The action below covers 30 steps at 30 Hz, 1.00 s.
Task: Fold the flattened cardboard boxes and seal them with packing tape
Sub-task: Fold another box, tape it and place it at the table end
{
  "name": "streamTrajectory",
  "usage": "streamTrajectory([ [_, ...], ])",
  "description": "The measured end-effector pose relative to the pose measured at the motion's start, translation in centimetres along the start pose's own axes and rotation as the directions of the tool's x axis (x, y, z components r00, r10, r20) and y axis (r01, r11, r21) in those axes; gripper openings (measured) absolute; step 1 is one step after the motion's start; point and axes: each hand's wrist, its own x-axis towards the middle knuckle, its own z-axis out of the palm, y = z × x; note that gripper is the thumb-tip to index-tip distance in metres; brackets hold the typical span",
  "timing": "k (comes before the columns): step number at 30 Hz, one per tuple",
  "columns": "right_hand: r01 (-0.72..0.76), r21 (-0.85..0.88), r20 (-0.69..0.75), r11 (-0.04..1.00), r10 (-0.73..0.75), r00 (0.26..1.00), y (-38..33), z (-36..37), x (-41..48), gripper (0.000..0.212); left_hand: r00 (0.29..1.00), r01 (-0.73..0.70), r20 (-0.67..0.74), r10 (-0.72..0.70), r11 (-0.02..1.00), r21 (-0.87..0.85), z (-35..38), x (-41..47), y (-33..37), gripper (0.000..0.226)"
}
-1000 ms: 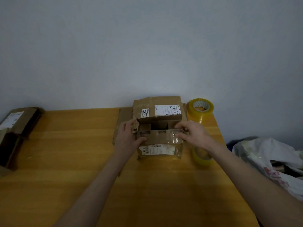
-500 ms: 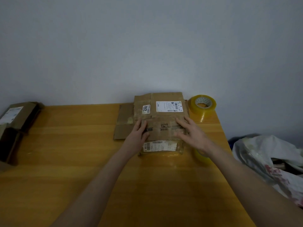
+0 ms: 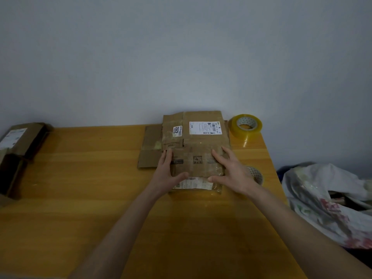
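A small brown cardboard box stands on the wooden table, its top flaps folded down flat. My left hand grips its left side, thumb on the front face. My right hand grips its right side, fingers spread over the top. Behind it lies a flattened cardboard box with white labels. A yellow roll of packing tape sits at the table's back right corner. A second tape roll is partly hidden behind my right hand.
Two more cardboard boxes lie at the table's left edge. A crumpled plastic bag lies off the table's right edge. A grey wall rises directly behind the table.
The box's top flaps, open a second ago, are now folded shut. Both hands slid from the flaps to the box's sides.
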Motion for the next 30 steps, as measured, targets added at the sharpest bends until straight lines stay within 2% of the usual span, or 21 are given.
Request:
streamTrajectory([
  [5,0.01,0.071,0.03,0.997,-0.012,0.999,0.1,-0.2,0.2,0.088,1.0,-0.012,-0.025,0.012,1.0,0.012,-0.2,-0.2,-0.2,0.098],
  [11,0.024,-0.049,0.058,0.999,-0.021,0.998,-0.1,-0.8,1.4,0.087,1.0,0.011,0.019,-0.012,0.998,0.064,-0.6,0.9,-0.3,0.093],
  [14,0.012,-0.009,0.047,1.0,-0.012,0.999,-0.3,-1.0,2.0,0.09,1.0,0.028,-0.003,-0.028,0.998,0.061,-0.6,1.0,0.0,0.084],
  [17,-0.009,0.115,0.007,0.993,0.008,1.0,-1.1,-0.6,2.2,0.091,0.989,-0.039,-0.14,0.036,0.999,-0.017,-0.7,0.7,0.3,0.062],
  [19,-0.01,0.151,-0.009,0.988,0.012,1.0,-1.6,-0.5,2.3,0.089,0.942,-0.105,-0.327,0.074,0.991,-0.08,-0.9,0.5,0.3,0.034],
  [21,-0.008,0.172,-0.009,0.985,0.009,1.0,-1.8,-0.5,2.6,0.088,0.895,-0.102,-0.444,0.05,0.99,-0.096,-1.5,0.4,0.3,0.011],
  [24,-0.018,0.158,0.007,0.987,0.017,1.0,-1.8,-0.2,3.3,0.088,0.885,-0.047,-0.465,-0.012,0.992,-0.114,-2.5,0.5,0.2,0.008],
  [30,-0.028,0.116,0.074,0.993,0.019,0.997,-0.8,1.1,3.6,0.092,0.866,0.025,-0.495,-0.067,0.996,-0.09,-2.0,1.6,0.1,0.017],
])
